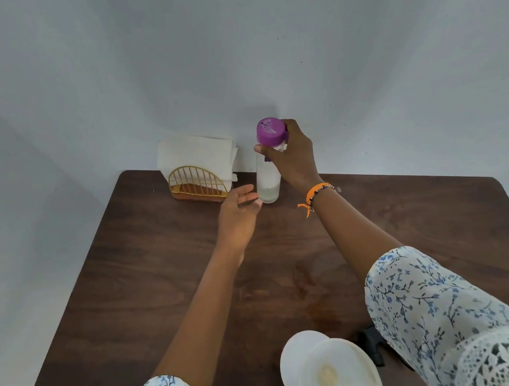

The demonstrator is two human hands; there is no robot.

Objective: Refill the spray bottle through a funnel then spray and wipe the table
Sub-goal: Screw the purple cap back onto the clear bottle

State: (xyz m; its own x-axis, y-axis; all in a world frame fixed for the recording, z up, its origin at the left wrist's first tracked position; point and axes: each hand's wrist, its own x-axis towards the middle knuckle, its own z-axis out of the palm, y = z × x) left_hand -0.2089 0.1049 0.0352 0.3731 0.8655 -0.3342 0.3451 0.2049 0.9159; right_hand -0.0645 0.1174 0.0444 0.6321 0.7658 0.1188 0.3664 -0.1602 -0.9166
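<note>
A clear water bottle [268, 184] with a purple lid [270, 131] stands at the far side of the dark wooden table [162, 287], a little liquid in its bottom. My right hand [293, 154] grips its upper part just under the lid. My left hand [240, 214] is open, palm up, right beside the bottle's base; whether its fingertips touch it I cannot tell. At the near edge a white funnel [331, 375] sits on a white bottle. A black spray head [371, 345] lies just behind it, partly hidden by my right sleeve.
A gold wire napkin holder [196, 186] with white paper napkins [195, 152] stands at the back left of the table, against the pale wall. Bare wood spreads across the middle and right of the table.
</note>
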